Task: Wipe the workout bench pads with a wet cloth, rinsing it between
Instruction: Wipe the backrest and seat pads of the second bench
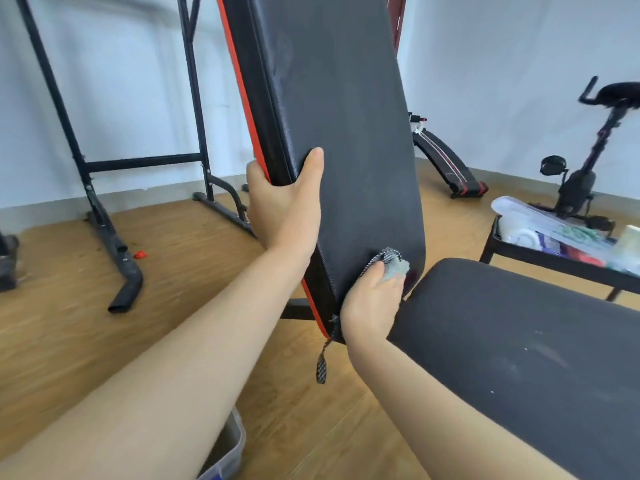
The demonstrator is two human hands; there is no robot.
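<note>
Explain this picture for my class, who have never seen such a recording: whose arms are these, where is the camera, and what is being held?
There is no machine here. The camera is worn on a person's head and looks forward and down, so the two bare arms are the wearer's own. The left hand grips the edge of the raised black back pad, which has a red stripe down its side. The right hand presses a bunched grey cloth against the bottom of that pad. The flatter seat pad lies to the right and shows pale specks. Part of a clear plastic tub shows on the wooden floor. An exercise bike stands behind.
</note>
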